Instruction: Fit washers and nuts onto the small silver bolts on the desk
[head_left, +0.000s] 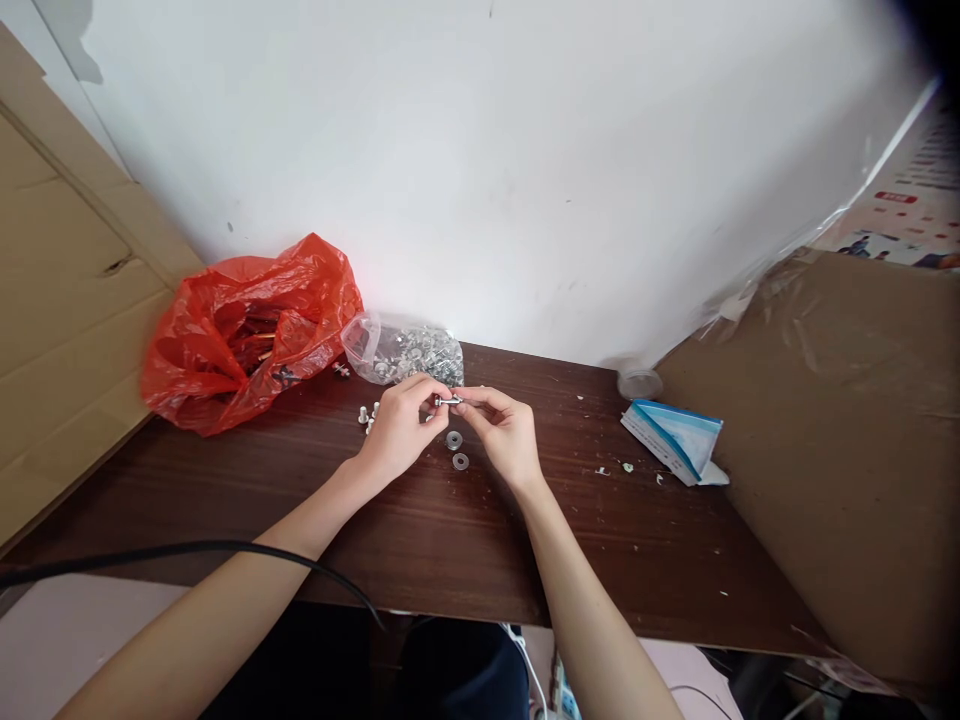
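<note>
My left hand (401,420) and my right hand (504,428) meet over the dark wooden table, fingertips pinched at either end of a small silver bolt (450,401). The bolt lies roughly level between them; its ends are partly hidden by the fingers. Just below, two flat metal washers (460,461) rest on the tabletop. Beside my left hand stand several small bolts (364,414), heads on the table, partly covered by the hand. Behind both hands sits a clear plastic bag (420,350) filled with small metal hardware.
A red plastic bag (247,340) stands open at the back left. On the right are a blue and white packet (673,440) and a small clear round container (639,380). Cardboard (817,420) borders the right side. A black cable (202,546) crosses my left forearm.
</note>
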